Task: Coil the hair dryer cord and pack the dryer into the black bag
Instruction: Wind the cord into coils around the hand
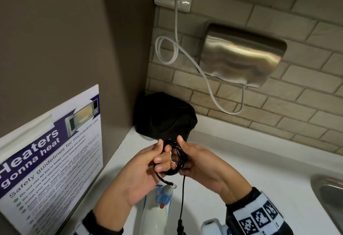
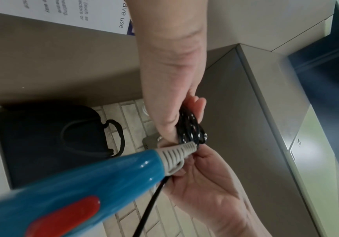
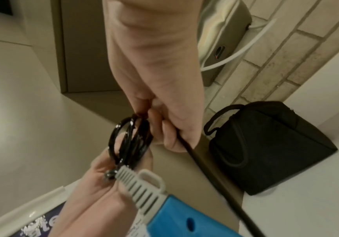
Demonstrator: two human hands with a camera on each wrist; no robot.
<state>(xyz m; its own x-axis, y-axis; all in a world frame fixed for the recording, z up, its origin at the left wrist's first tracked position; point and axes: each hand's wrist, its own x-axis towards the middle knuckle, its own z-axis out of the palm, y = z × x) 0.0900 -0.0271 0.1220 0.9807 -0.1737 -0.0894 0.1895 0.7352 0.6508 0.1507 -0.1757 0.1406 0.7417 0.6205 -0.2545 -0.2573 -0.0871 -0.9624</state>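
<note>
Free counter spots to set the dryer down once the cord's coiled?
Bare white counter between the right hand and the sink, below the brick wall. A narrower strip between the black bag and the hands. Crowded: the left corner, with bag, poster and hair dryer.

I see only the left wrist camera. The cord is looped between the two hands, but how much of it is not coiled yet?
Observer: The head view shows one straight tail hanging from the right hand down to the plug.
Operator: Is the looped part round, or is it a tangle?
Observer: From above it is a neat round coil, and the fingers of the left hand pass through it.
Operator: What is on the right side of the counter?
Observer: A steel sink is set in at the right edge of the head view.
</note>
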